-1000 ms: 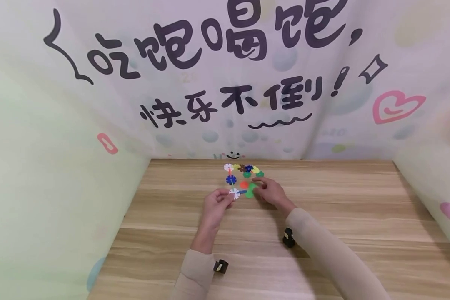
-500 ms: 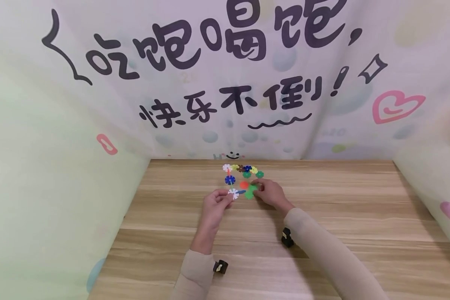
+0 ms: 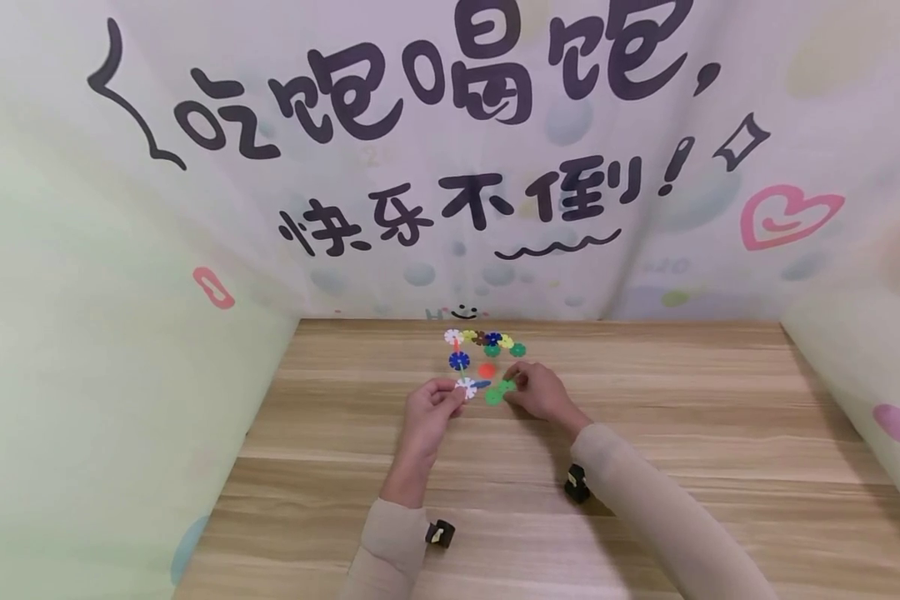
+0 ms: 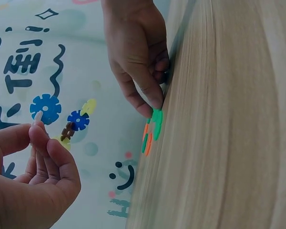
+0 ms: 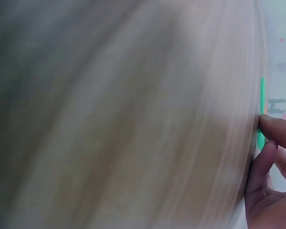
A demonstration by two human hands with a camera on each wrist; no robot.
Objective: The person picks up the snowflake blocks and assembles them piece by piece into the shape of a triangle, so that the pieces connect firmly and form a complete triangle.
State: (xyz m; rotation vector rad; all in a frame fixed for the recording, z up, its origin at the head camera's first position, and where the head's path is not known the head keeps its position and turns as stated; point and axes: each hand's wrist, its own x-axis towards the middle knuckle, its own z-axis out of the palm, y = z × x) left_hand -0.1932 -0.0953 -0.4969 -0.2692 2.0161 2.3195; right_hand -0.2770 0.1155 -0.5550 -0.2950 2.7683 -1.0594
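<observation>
My left hand (image 3: 429, 415) pinches a white snowflake disc (image 3: 465, 388) between thumb and fingers. It ends a chain of linked notched plastic discs, with a blue disc (image 3: 459, 360), another white disc (image 3: 453, 337), a brown disc (image 3: 481, 338) and yellow ones among them. A blue disc (image 3: 482, 384), seen edge-on, sticks out to the right of the held white one. On the table, thumb and index finger of my right hand (image 3: 543, 392) pinch the edge of a green snowflake disc (image 4: 157, 123). A second green disc (image 3: 493, 397) lies against it.
An orange disc (image 3: 487, 371) lies just behind the green ones. Two darker green discs, one at the right (image 3: 518, 350), are farther back on the wooden table (image 3: 330, 433). A printed cloth wall (image 3: 390, 275) rises at the table's back edge.
My right fingertips have closed in on the green discs, which have spread and slid slightly toward the front. My left hand stays in place with the white disc; the chain has shifted slightly left.
</observation>
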